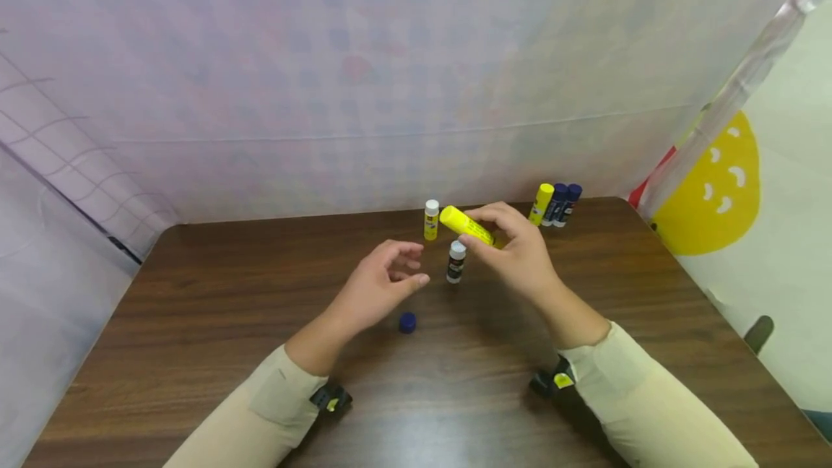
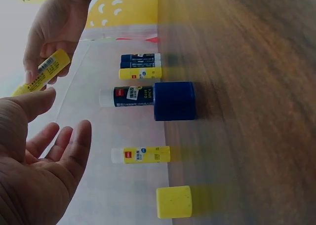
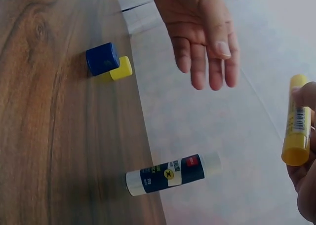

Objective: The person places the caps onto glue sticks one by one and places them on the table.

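Pinching a tilted yellow glue stick (image 1: pixel 469 225) between thumb and fingers, a person's right hand (image 1: pixel 522 255) hovers just right of the frame's centre. To its left, the left hand (image 1: pixel 380 282) is empty, fingers loosely parted. The step in hand looks like uncapping; the next move probably calls for the left hand to steady or pull the tube's capped end. Between the hands, a dark tube (image 1: pixel 456 263) with a bare white top stands upright on the tabletop (image 1: pixel 214 302); a white-topped yellow tube (image 1: pixel 431 222) stands behind it. A blue cap (image 1: pixel 407 322) sits at lower centre, and the left wrist view shows a yellow cap (image 2: pixel 174 202). Their insides are hidden, and glue in the tubes cannot be made out. At centre right stand one yellow capped tube (image 1: pixel 542 203) and two blue-capped tubes (image 1: pixel 570 206).
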`<state>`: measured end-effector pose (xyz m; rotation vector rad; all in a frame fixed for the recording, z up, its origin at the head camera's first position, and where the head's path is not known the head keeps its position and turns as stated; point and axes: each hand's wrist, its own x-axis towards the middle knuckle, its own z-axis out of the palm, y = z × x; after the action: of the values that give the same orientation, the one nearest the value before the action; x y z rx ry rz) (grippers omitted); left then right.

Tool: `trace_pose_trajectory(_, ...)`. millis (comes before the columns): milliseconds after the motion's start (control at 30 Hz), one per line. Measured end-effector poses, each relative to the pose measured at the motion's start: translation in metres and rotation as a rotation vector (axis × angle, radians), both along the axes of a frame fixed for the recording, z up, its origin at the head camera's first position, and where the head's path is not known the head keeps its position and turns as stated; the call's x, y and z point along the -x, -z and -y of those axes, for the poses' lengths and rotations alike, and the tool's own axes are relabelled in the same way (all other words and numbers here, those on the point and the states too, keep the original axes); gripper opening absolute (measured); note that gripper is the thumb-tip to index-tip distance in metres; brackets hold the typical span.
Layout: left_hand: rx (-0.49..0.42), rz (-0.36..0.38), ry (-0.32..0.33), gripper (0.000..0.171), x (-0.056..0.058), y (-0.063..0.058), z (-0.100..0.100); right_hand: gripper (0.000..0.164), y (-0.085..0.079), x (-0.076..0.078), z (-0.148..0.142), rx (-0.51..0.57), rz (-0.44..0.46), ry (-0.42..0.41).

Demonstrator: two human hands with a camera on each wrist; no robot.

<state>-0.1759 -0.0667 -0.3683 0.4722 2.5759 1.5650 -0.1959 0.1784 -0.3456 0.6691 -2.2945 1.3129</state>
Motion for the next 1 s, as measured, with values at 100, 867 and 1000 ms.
trace_pose_trajectory(100, 0.042, 0.004, -0.001, 0.045, 0.0, 0.002, 0.0, 0.03, 0.0, 0.003, -0.002, 0.055, 0.012, 0.01)
trace_pose_trajectory(867, 0.225, 0.042, 0.138, 0.052, 0.002, 0.013, 0.003, 0.032, 0.001, 0.021, -0.022, 0.248, 0.142, 0.103)
trace_pose_trajectory(1000, 0.245, 0.024, 0.163, 0.05, 0.001, 0.015, 0.005, 0.037, 0.0, 0.022, -0.026, 0.234, 0.153, 0.17)
